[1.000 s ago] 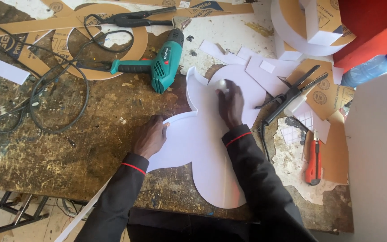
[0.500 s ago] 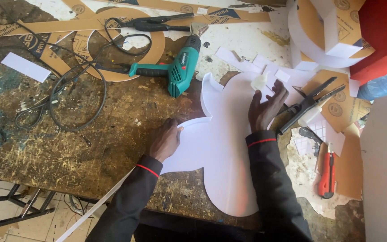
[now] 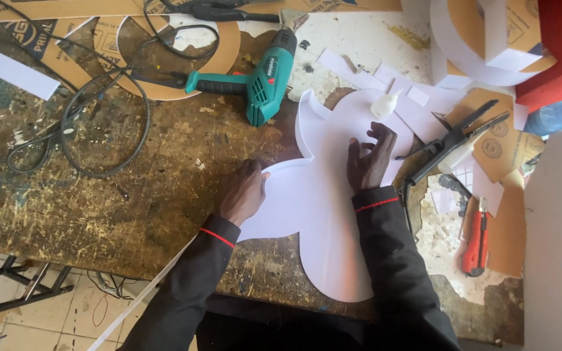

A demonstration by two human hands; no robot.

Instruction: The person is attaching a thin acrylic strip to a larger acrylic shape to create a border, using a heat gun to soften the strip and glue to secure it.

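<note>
A large white cut-out sheet (image 3: 323,214) with rounded lobes lies flat on a worn wooden workbench (image 3: 131,208). My left hand (image 3: 243,192) rests at its left lobe, fingers curled on the edge. On the sheet's upper middle my right hand (image 3: 369,159) presses down with fingers spread. A thin white strip stands up along the sheet's upper left edge (image 3: 300,127). Both sleeves are dark with a red band at the cuff.
A green heat gun (image 3: 261,81) with a black cable (image 3: 99,117) lies beyond the sheet. A black glue gun (image 3: 447,143) and a red utility knife (image 3: 476,240) lie to the right. White scraps, cardboard rings and a white board (image 3: 557,247) crowd the back and right.
My right hand slid from the sheet's upper right lobe toward its middle and spread its fingers. The view has shifted; my left hand stays at the left lobe.
</note>
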